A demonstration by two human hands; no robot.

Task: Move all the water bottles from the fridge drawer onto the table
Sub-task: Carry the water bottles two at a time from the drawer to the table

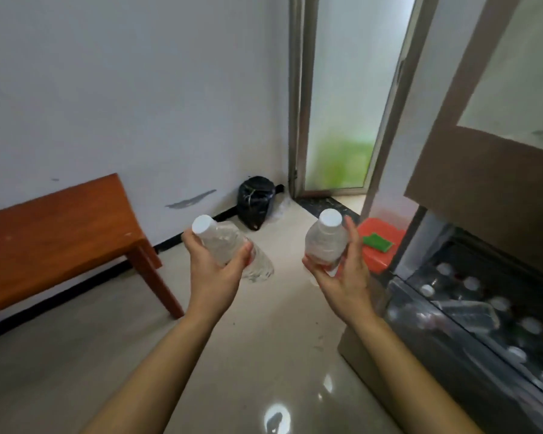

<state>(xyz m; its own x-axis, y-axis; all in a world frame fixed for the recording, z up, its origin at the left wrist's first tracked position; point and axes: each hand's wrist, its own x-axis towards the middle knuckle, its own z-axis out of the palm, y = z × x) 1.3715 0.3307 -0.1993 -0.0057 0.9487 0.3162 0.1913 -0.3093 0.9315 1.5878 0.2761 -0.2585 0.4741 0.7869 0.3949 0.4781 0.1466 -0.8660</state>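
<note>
My left hand grips a clear water bottle with a white cap, tilted so the cap points up and left. A second clear, white-capped water bottle stands nearly upright in my right hand, fingers curled round its lower body. Both bottles hang above the floor between the wooden table at the left and the open fridge drawer at the lower right. Several more white-capped bottles lie in the drawer.
A black bin bag sits in the far corner by a frosted glass door. An orange stool with a green cloth stands beside the fridge. The brown fridge door hangs above the drawer. Glossy tiled floor lies between table and fridge.
</note>
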